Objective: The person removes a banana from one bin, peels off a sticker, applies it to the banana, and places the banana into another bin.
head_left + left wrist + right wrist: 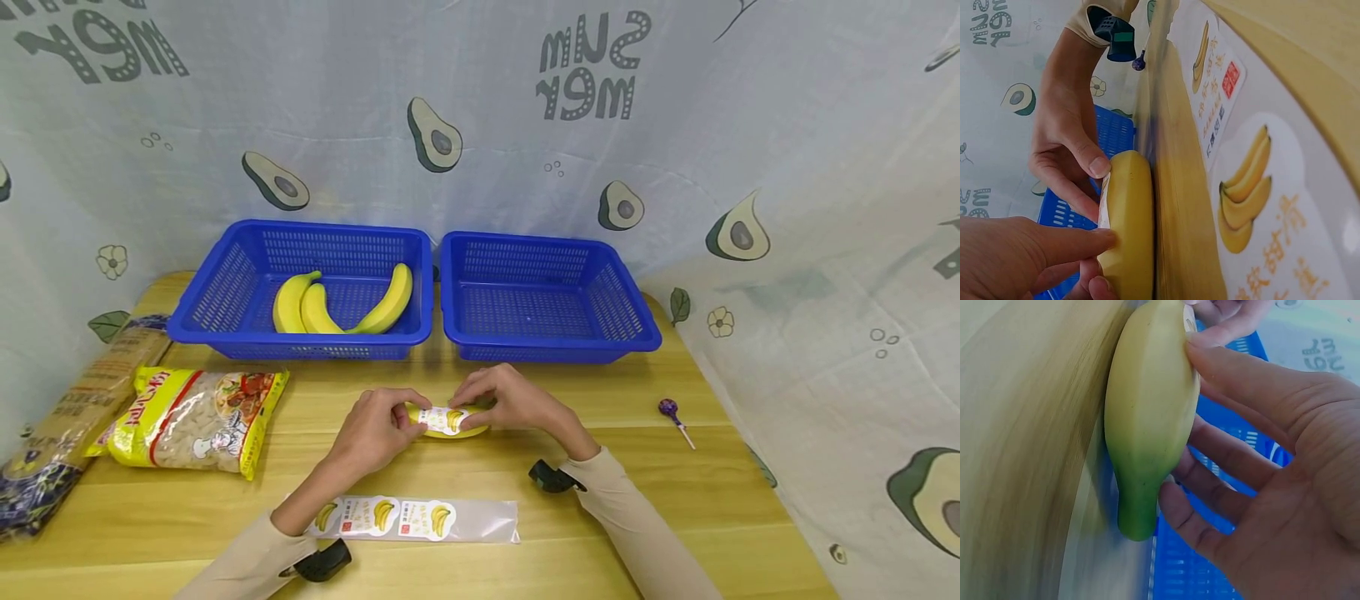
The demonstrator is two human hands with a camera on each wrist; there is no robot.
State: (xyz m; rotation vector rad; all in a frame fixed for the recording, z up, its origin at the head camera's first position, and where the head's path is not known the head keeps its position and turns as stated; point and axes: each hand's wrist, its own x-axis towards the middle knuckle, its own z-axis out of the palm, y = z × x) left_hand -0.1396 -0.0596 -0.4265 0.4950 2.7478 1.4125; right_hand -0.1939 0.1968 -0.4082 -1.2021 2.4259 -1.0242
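Observation:
On the table in front of me lies a banana (477, 432) with a white banana-print sticker (444, 422) along its upper side. My left hand (377, 429) grips the banana's left end, its thumb at the sticker's edge. At the other end, my right hand (512, 400) has its thumb on the sticker and its fingers around the far side. The right wrist view shows the banana's green stem (1137, 515) near the curled right fingers. Below the hands rests a clear strip of more stickers (427, 519), partly covered by the left forearm.
Behind are two blue baskets; the left basket (300, 339) holds three bananas (387, 304), beside the right basket (551, 343). A yellow food bag (198, 417) and a long brown package (97, 392) lie at left. A purple lollipop (669, 407) lies at right.

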